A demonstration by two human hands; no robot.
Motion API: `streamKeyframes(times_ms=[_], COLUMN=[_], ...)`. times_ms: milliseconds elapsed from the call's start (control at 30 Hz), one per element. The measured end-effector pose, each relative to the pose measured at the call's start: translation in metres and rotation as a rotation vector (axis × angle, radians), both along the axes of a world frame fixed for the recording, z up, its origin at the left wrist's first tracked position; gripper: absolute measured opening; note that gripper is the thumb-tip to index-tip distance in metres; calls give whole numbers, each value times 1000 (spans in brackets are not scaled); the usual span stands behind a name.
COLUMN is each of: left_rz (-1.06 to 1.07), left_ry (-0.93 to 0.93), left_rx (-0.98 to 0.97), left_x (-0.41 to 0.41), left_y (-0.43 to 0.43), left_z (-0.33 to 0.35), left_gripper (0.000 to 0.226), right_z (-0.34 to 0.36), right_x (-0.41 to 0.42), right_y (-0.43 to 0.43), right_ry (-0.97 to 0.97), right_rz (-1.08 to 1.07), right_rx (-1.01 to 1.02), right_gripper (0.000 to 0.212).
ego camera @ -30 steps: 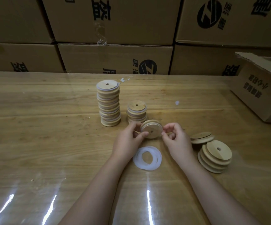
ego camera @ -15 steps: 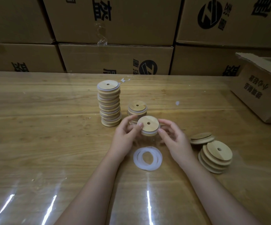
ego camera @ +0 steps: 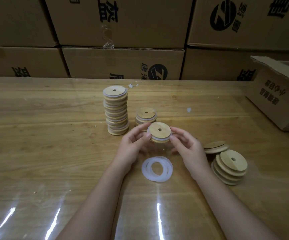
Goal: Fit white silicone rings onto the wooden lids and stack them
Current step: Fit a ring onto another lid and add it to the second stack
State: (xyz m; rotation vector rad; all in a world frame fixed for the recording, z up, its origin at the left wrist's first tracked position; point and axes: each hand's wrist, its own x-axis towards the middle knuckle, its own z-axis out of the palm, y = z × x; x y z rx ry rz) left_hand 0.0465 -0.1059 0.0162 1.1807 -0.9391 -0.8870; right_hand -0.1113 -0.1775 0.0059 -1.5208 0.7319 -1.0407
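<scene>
Wooden lid [ego camera: 160,131] with a white ring at its edge, pinched between both hands above the table [ego camera: 36,144].
Left hand [ego camera: 131,146] and right hand [ego camera: 187,148] gripping opposite rims; short stack [ego camera: 146,116] and tall stack [ego camera: 116,111] just behind; loose rings [ego camera: 157,169] nearer; bare lids [ego camera: 230,167] heaped at right; cardboard boxes [ego camera: 123,23] beyond.
</scene>
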Motion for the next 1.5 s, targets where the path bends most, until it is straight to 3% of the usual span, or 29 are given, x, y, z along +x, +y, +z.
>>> streamKeyframes(times_ms=[100, 267, 400, 533, 700, 1000, 1300, 1500], left_rz=[38, 101, 74, 78, 189, 225, 253, 237], left_ry=[37, 82, 156, 244, 366, 460, 492, 380], left_rx=[-30, -20, -17, -47, -83, -123, -116, -105], left_x=[-3, -3, -2, -3, -2, -3, -4, -5], left_y=[-1, -4, -3, -4, -8, -9, -10, -11], left_z=[1, 0, 2, 2, 2, 5, 2, -1], left_gripper=[41, 19, 40, 40, 38, 63, 63, 62], right_z=[1, 1, 1, 2, 2, -1, -2, -2], right_x=[-1, 0, -1, 1, 2, 4, 3, 3], right_y=[1, 3, 4, 5, 5, 3, 2, 2], right_ry=[-17, 31, 79, 70, 70, 81, 87, 89], right_rz=[17, 70, 103, 115, 117, 127, 128, 124], right_rx=[-17, -52, -90, -83, -63, -41, -33, -35], right_gripper=[32, 42, 49, 56, 51, 47, 44, 43])
